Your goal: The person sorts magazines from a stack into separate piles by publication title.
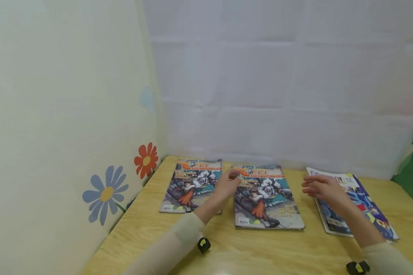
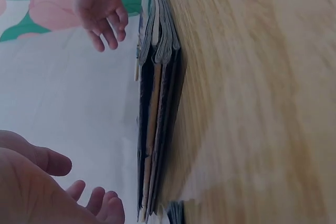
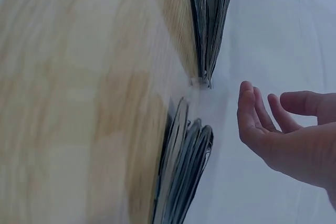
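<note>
- Middle magazine stack (image 1: 268,198) = clock centre; left stack (image 1: 189,187) at 9, right stack (image 1: 361,196) at 3.
- Left hand (image 1: 228,185) near 10, right hand (image 1: 325,188) near 3: fingers relaxed, nothing gripped. Left-hand contact hard to tell.
- I'd grip low at both sides so covers don't slip.
- White sheet (image 1: 244,76) tight at 12; more worktop (image 1: 261,252) at 6.
</note>
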Demonstrator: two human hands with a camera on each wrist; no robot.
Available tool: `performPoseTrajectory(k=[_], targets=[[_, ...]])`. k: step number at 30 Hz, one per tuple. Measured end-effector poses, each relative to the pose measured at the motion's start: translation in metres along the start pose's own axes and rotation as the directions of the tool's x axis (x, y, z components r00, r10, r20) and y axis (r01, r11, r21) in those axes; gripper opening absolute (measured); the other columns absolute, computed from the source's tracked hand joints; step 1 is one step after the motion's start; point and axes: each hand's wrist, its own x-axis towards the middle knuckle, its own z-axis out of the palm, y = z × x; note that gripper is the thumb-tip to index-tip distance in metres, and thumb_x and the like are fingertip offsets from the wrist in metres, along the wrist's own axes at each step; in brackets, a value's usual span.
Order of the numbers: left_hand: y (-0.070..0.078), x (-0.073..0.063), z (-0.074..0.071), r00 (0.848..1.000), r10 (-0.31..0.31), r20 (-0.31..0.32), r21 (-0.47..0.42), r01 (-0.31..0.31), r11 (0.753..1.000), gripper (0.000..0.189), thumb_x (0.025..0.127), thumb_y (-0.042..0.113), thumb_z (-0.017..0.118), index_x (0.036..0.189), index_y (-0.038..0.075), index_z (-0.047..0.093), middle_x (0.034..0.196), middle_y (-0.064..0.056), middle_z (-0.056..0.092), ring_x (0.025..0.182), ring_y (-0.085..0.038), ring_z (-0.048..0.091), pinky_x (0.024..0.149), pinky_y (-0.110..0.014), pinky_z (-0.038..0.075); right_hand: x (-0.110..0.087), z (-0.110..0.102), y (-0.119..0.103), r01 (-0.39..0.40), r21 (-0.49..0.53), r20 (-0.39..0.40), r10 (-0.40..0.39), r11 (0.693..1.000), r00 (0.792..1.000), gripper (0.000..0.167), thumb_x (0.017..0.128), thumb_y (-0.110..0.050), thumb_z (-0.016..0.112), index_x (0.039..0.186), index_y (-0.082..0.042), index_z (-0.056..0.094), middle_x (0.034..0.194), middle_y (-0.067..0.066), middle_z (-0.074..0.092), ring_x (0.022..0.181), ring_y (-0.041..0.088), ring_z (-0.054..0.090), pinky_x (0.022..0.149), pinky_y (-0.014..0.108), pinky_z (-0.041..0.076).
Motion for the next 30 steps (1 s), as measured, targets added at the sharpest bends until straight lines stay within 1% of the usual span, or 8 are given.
performPoseTrajectory(k=[5, 12, 18, 21, 23, 25, 27, 30], targets=[[-0.001, 0.006, -0.005, 1.0, -0.029, -0.007, -0.023, 0.029, 0.999, 0.048, 0.099, 0.012, 0.058, 0.146, 0.005, 0.052, 0.14, -0.02, 0.052, 0.121, -0.036, 0.055, 0.095, -0.05, 0.052, 0.0, 0.006, -0.003, -0.047, -0.005, 0.025, 0.047, 0.999, 0.999, 0.052, 0.109, -0.021, 0.048, 0.145, 0.015, 0.039, 0.139, 0.035, 0.05, 0.11, 0.026, 0.066, 0.091, 0.034, 0.056], [-0.004, 0.008, -0.002, 0.994, -0.108, 0.019, -0.081, 0.109, 0.991, 0.063, 0.097, 0.013, 0.061, 0.155, 0.006, 0.038, 0.148, -0.026, 0.044, 0.13, -0.041, 0.048, 0.105, -0.054, 0.044, -0.004, 0.012, -0.003, -0.142, -0.084, 0.112, 0.151, 0.986, 0.982, 0.055, 0.105, -0.016, 0.053, 0.146, 0.018, 0.036, 0.133, 0.034, 0.056, 0.11, 0.035, 0.066, 0.091, 0.043, 0.056], [-0.007, 0.007, 0.0, 0.982, -0.182, 0.053, -0.134, 0.188, 0.973, 0.073, 0.094, 0.011, 0.061, 0.159, 0.005, 0.027, 0.152, -0.026, 0.038, 0.128, -0.041, 0.048, 0.101, -0.054, 0.045, -0.01, 0.019, 0.002, -0.147, -0.078, 0.211, 0.161, 0.986, 0.964, 0.056, 0.105, -0.012, 0.049, 0.143, 0.024, 0.03, 0.118, 0.03, 0.065, 0.1, 0.035, 0.068, 0.085, 0.045, 0.058], [-0.005, 0.006, 0.0, 0.974, -0.214, 0.08, -0.194, 0.226, 0.955, 0.075, 0.093, 0.009, 0.061, 0.16, 0.005, 0.025, 0.148, -0.026, 0.043, 0.089, -0.023, 0.059, 0.079, -0.038, 0.05, -0.01, 0.022, 0.003, -0.163, -0.063, 0.206, 0.173, 0.985, 0.963, 0.056, 0.105, -0.012, 0.049, 0.144, 0.023, 0.031, 0.117, 0.024, 0.066, 0.098, 0.031, 0.068, 0.084, 0.044, 0.059], [-0.003, 0.006, -0.001, 0.971, -0.22, 0.095, -0.229, 0.236, 0.944, 0.077, 0.093, 0.008, 0.061, 0.16, 0.004, 0.024, 0.143, -0.025, 0.047, 0.065, -0.012, 0.047, 0.063, -0.029, 0.044, -0.01, 0.023, 0.002, -0.166, -0.054, 0.198, 0.173, 0.985, 0.965, 0.056, 0.105, -0.012, 0.049, 0.145, 0.022, 0.03, 0.117, 0.024, 0.065, 0.098, 0.031, 0.068, 0.084, 0.044, 0.059], [-0.001, 0.006, -0.002, 0.969, -0.224, 0.106, -0.265, 0.244, 0.933, 0.077, 0.092, 0.006, 0.06, 0.16, 0.003, 0.023, 0.141, -0.025, 0.047, 0.058, -0.009, 0.039, 0.058, -0.026, 0.041, -0.009, 0.023, 0.001, -0.162, -0.051, 0.192, 0.169, 0.985, 0.967, 0.057, 0.105, -0.012, 0.048, 0.146, 0.022, 0.029, 0.117, 0.024, 0.065, 0.099, 0.031, 0.067, 0.084, 0.044, 0.058], [0.0, 0.006, -0.002, 0.967, -0.234, 0.101, -0.268, 0.253, 0.93, 0.076, 0.093, 0.007, 0.06, 0.159, 0.002, 0.024, 0.144, -0.025, 0.047, 0.064, -0.01, 0.047, 0.06, -0.024, 0.046, -0.008, 0.024, 0.0, -0.159, -0.045, 0.186, 0.165, 0.986, 0.969, 0.058, 0.104, -0.012, 0.049, 0.145, 0.023, 0.028, 0.117, 0.024, 0.065, 0.101, 0.032, 0.067, 0.085, 0.044, 0.058], [0.001, 0.006, -0.003, 0.962, -0.257, 0.096, -0.277, 0.274, 0.921, 0.074, 0.093, 0.007, 0.06, 0.158, -0.001, 0.025, 0.15, -0.026, 0.04, 0.097, -0.024, 0.061, 0.081, -0.033, 0.056, -0.006, 0.025, 0.0, -0.164, -0.008, 0.186, 0.163, 0.986, 0.969, 0.058, 0.104, -0.011, 0.049, 0.144, 0.025, 0.027, 0.115, 0.025, 0.066, 0.102, 0.032, 0.067, 0.087, 0.045, 0.058]])
